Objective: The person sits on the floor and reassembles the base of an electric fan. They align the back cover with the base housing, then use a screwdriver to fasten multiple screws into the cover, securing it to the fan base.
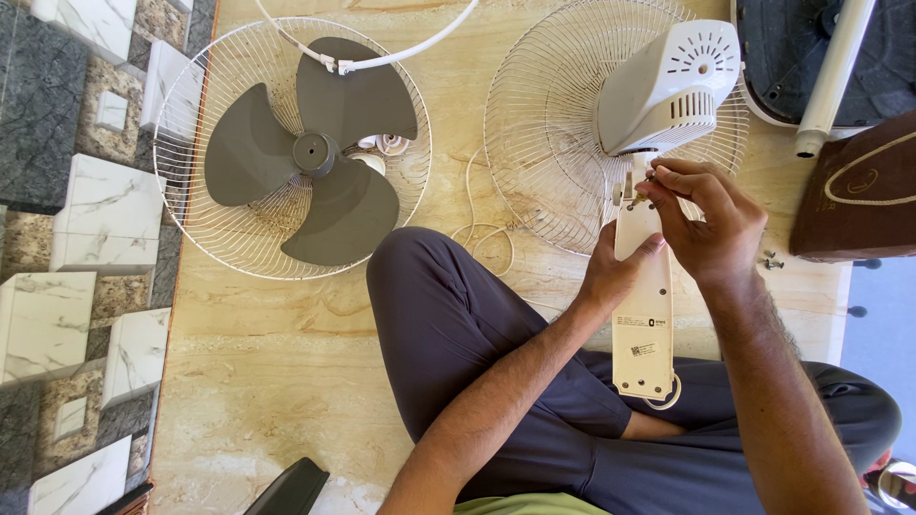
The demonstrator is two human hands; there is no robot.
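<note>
I sit cross-legged on a beige stone floor. My left hand (615,270) grips the white fan neck piece (643,324) that lies over my lap. My right hand (704,217) pinches at the joint where that neck meets the white motor housing (671,88). The housing is attached to a white wire rear guard (558,143) resting on the floor. To the left lies a second wire guard (196,215) with a grey three-blade fan blade (313,153) in it.
A white round base with a white pole (833,76) sits at top right, beside a brown object (859,191). Small screws (769,259) lie near it. A white cord (482,234) runs between the guards. A black object (291,488) is at the bottom.
</note>
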